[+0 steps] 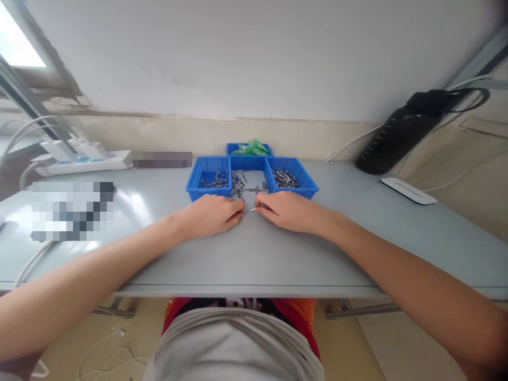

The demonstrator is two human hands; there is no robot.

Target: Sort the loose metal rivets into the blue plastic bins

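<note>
Near the table's middle, my left hand (218,212) and my right hand (280,209) face each other with fingertips pinched. A thin metal rivet (250,210) spans the small gap between them, its ends running into the fingertips of both hands. Just beyond lie several loose rivets (237,186) on the table, long thin shanks pointing in different directions. More rivets (217,181) sit in the left blue bin (195,177). A denser heap of metal rivets (284,179) lies in the right blue bin (305,174). My fingers hide part of the held piece.
Behind, a third blue bin (250,161) holds green plastic packaging (254,148). A white power strip (85,164) and a pixelated object (71,210) are on the left. To the right stand a black bottle (405,132) and a white flat device (408,191).
</note>
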